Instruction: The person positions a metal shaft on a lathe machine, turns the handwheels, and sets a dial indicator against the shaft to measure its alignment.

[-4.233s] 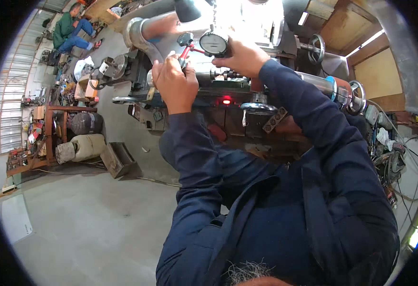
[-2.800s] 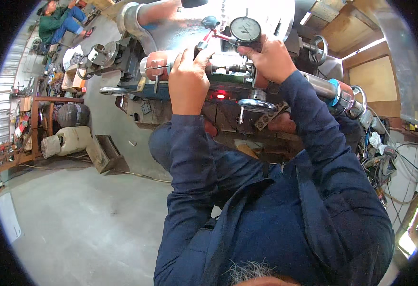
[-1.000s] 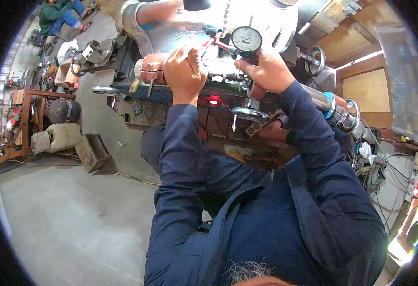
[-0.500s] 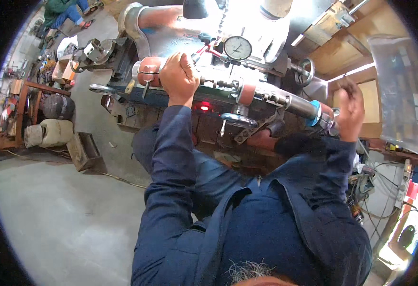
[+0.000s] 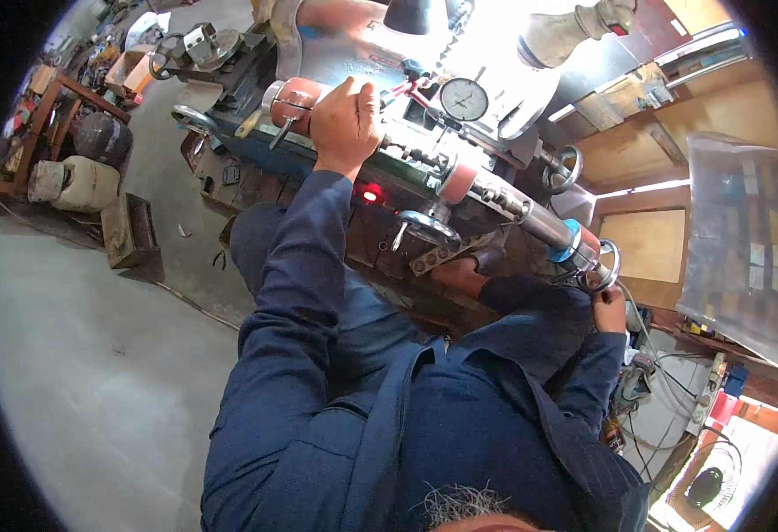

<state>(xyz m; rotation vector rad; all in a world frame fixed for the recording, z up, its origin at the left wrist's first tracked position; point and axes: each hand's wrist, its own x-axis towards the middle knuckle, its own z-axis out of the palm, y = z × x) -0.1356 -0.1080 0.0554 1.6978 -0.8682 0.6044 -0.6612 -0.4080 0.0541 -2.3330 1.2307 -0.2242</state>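
My left hand is closed against the right end of a red cylindrical housing, which has a clamp lever below it; the fingers' far side is hidden. A metal shaft runs rightward from there through a second red collar to a grey cylinder with a blue band. At its right end is a small chrome handwheel. Just below this wheel, the fingers of my right hand are curled in on its lower rim. A round dial gauge stands behind the shaft.
A larger handwheel juts toward me below the middle, and another stands farther back right. Beneath is a power strip. A wooden box and pale canister lie on the floor at left. Clear plastic sheeting hangs at right.
My right hand has come down from beside the shaft's right end onto the lower side of the small handwheel. My left hand keeps its place on the housing. The whole view has shifted and tilted.
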